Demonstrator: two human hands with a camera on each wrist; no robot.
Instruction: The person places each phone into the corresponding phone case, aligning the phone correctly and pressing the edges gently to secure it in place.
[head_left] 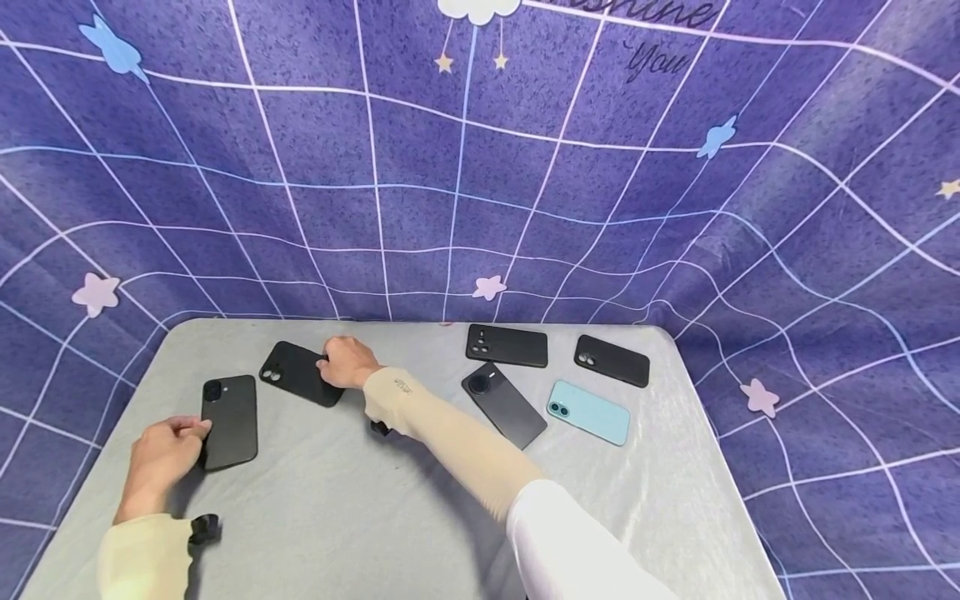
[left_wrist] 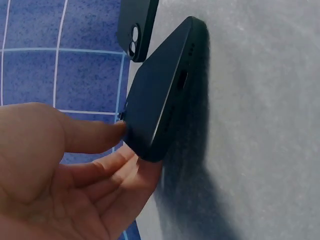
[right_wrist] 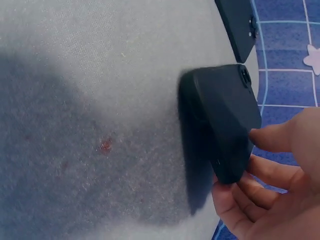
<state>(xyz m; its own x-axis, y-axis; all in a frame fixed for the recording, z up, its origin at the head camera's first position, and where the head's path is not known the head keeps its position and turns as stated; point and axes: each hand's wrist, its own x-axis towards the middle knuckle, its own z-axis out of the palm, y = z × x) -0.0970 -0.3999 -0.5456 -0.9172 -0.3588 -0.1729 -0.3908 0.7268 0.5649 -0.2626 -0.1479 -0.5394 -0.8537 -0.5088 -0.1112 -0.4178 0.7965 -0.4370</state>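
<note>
My left hand (head_left: pixel 167 454) pinches a black phone (head_left: pixel 231 425) by its left edge, the round-cornered camera bump at its top. In the left wrist view, the thumb lies on the back of this phone (left_wrist: pixel 160 85) and fingers reach beneath it; its port end tilts up off the cloth. Farther right, my right hand (head_left: pixel 348 362) grips the right end of a black phone case (head_left: pixel 300 373) with two camera holes at its left end. The right wrist view has the thumb on the upper face of the case (right_wrist: pixel 225 110), fingers curled under its lower corner.
On the right half of the grey cloth-covered table (head_left: pixel 360 517) lie another black case (head_left: pixel 513 346), a dark grey phone (head_left: pixel 510 408) with a round camera, a light blue phone (head_left: pixel 592 414) and a smaller black case (head_left: pixel 615 362). A blue gridded curtain (head_left: pixel 420 217) hangs behind.
</note>
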